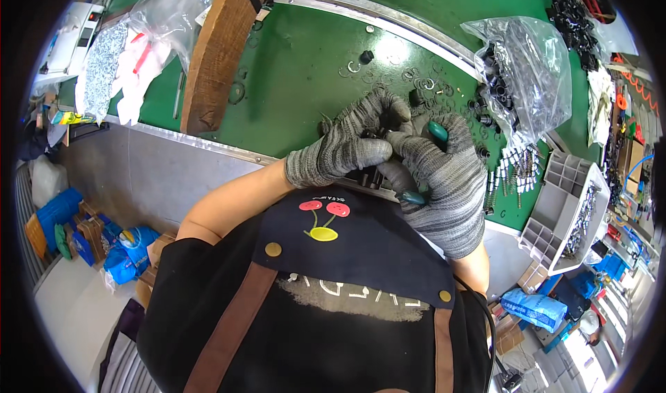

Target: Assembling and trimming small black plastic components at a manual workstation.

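While both my gloved hands meet over the near edge of the green table (298, 81), I see my right hand (444, 178) clenched around a green-handled tool (437, 132), its handle showing above the knuckles and again below the palm. My left hand (347, 147) curls toward it, fingers (378, 108) bent over a small dark part (378, 131) pinched between the two hands; I cannot tell exactly how it is gripped, since the gloves hide most of it. The part sits just beside the tool's working end, right at my fingertips. Loose metal rings (423, 82) lie scattered on the table just beyond my hands. A clear bag of black parts (520, 74) rests to the right, with small springs (517, 167) near it and a grey bin (565, 209) hanging off the table edge. A wooden board (218, 46) lies to the left.
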Available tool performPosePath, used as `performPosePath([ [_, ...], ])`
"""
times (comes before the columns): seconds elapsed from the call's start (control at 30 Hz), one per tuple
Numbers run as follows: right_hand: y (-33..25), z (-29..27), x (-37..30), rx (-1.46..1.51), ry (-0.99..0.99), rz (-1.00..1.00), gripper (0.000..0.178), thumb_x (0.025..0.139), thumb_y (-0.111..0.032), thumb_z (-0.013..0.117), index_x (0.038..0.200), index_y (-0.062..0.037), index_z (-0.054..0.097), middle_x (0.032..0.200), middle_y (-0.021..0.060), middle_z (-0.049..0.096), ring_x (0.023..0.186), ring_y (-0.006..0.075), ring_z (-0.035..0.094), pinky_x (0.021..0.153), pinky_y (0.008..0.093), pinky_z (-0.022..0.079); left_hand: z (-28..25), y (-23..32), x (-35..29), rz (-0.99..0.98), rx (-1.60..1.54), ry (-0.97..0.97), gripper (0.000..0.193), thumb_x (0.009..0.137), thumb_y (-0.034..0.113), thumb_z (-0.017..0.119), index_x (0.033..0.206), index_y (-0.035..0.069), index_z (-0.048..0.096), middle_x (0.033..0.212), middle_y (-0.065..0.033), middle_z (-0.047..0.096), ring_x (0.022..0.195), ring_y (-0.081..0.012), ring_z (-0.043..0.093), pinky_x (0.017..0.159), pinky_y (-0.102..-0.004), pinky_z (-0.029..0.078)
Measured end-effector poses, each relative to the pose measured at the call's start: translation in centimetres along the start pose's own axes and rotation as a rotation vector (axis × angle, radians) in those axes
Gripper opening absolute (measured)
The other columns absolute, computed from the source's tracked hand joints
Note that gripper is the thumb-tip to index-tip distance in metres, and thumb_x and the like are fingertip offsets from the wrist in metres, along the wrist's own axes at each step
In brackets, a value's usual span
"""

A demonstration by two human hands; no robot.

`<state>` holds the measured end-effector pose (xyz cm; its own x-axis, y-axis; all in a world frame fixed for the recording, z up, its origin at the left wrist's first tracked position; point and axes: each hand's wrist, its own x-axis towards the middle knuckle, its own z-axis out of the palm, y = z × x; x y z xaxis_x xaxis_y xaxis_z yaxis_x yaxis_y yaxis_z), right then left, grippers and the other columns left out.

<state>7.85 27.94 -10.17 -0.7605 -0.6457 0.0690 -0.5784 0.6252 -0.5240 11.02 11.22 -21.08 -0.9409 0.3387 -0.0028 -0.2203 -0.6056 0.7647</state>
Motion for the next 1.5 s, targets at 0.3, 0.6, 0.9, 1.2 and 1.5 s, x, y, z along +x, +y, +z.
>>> performPosePath([
  [0.3,1.7,0.9,0.9,0.035,0.02,-0.145,0.049,0.073,-0.011,0.084,0.118,-0.0088,0.066,0.097,0.0113,0.06,0.083,0.0265,0.066,0.069,0.0362,0.056,-1.2,-0.8,-0.1,-0.024,0.028,-0.013,0.059,0.083,0.04,0.077,0.127,0.012,0.048,0.122,-0.0036,0.054,0.118,-0.0147,0.05,0.105,-0.0343,0.04],
  [0.6,0.8,1.9,0.5,0.934,0.613,-0.415,0.072,0.084,0.009,0.068,0.146,-0.0132,0.04,0.094,0.0046,0.049,0.069,0.0134,0.054,0.066,0.0266,0.058,-0.9,-1.6,0.0,0.087,-0.091,-0.113,0.052,0.087,0.024,0.074,0.128,0.008,0.047,0.11,-0.002,0.057,0.108,-0.0134,0.054,0.1,-0.0307,0.042],
  [0.9,-1.0,3.1,-0.3,0.958,0.658,-0.281,0.065,0.086,0.013,0.059,0.141,-0.0183,0.045,0.098,0.0063,0.045,0.068,0.0137,0.05,0.063,0.0301,0.061,-1.3,-1.8,-0.4,0.037,0.018,-0.137,0.059,0.087,0.025,0.073,0.134,0.013,0.04,0.119,-0.0043,0.052,0.116,-0.0155,0.05,0.102,-0.0328,0.04],
  [1.2,-1.6,3.1,-0.9,0.902,0.677,-0.078,0.053,0.085,0.011,0.06,0.13,-0.0164,0.052,0.094,0.0059,0.047,0.065,0.0126,0.048,0.059,0.0302,0.056,-1.6,-2.1,0.0,0.054,-0.067,-0.135,0.063,0.085,0.026,0.075,0.135,0.014,0.039,0.118,-0.004,0.052,0.116,-0.0159,0.05,0.105,-0.0331,0.036],
  [1.5,-1.2,1.8,-0.4,0.884,0.833,0.047,0.033,0.081,0.004,0.067,0.111,-0.0076,0.06,0.081,0.0027,0.053,0.059,0.0092,0.048,0.053,0.0258,0.045,-2.3,-2.1,0.2,0.107,-0.121,-0.209,0.064,0.087,0.028,0.075,0.137,0.015,0.038,0.118,-0.0054,0.052,0.118,-0.0176,0.049,0.11,-0.0363,0.032],
])
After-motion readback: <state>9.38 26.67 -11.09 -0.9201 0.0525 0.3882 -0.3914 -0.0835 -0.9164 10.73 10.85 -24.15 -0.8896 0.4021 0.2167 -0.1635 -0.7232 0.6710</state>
